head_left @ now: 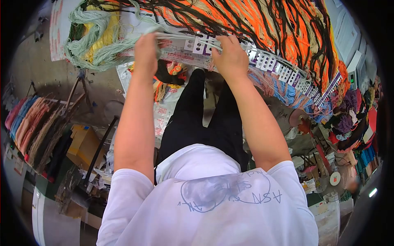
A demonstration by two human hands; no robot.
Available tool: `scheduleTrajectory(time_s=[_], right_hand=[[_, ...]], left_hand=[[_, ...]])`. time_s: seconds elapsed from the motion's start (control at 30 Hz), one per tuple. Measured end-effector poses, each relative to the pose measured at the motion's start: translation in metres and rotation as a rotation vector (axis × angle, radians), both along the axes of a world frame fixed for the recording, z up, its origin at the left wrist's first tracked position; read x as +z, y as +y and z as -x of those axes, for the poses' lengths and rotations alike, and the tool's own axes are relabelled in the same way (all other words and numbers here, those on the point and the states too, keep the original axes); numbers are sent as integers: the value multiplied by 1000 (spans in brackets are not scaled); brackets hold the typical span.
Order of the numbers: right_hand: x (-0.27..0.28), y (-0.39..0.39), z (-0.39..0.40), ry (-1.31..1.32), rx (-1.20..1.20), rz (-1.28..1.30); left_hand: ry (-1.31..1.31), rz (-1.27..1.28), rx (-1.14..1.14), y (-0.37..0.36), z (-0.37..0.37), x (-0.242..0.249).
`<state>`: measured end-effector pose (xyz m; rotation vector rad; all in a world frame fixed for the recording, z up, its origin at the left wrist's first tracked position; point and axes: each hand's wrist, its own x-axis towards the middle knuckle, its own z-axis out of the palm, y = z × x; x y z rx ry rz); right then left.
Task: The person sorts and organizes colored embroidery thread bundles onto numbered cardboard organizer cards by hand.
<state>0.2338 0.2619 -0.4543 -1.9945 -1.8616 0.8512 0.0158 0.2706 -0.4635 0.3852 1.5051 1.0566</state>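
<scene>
A thick skein of pale green yarn (100,47) lies looped at the left of the work table. Its strands run across to the right, along the table's near edge. My left hand (146,51), smeared by motion, is closed around these strands, its fingertips partly hidden. Farther right, my right hand (231,55) is closed with thumb and fingers on the same strands. Just under them is a row of white cards with punched holes (201,44). Orange, black and beige yarn (262,24) fans out beyond both hands, with black ends reaching toward the cards.
Blue and pink yarn (279,90) hangs below the table edge at right. Yellow yarn (98,28) lies beneath the green skein. A rack of coloured hanks (37,127) stands at lower left, near a cardboard box (84,145). A fan (334,179) is at lower right.
</scene>
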Motion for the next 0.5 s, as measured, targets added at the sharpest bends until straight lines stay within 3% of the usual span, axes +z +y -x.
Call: scheduleTrajectory(time_s=[0.03,0.07,0.13,0.17,0.27,0.3,0.33,0.4,0.43,0.5], right_hand=[[2,3,-2,-137,68,54],[3,5,-3,-274,137,109],[-3,6,-4,-287,170,74],[-8,6,-5,-293,218,-39],[2,9,-4,-235,278,-296],[6,11,-2,-166,293,-441],[6,12,-1,-170,296,-441],[7,11,3,73,299,-294],[6,11,4,68,299,-294],[-3,12,3,98,198,-95]], left_hand=[[-172,26,203,1,8,4],[-172,24,202,-2,13,9],[-838,-192,87,-8,19,22],[-896,-187,71,-10,20,18],[-804,-123,-57,-3,-3,18],[-574,-95,-250,2,-19,18],[-340,-66,-437,7,-33,15],[-56,-37,-616,5,-48,-5],[145,15,-698,4,-52,-13],[277,-6,-739,5,-43,-17]])
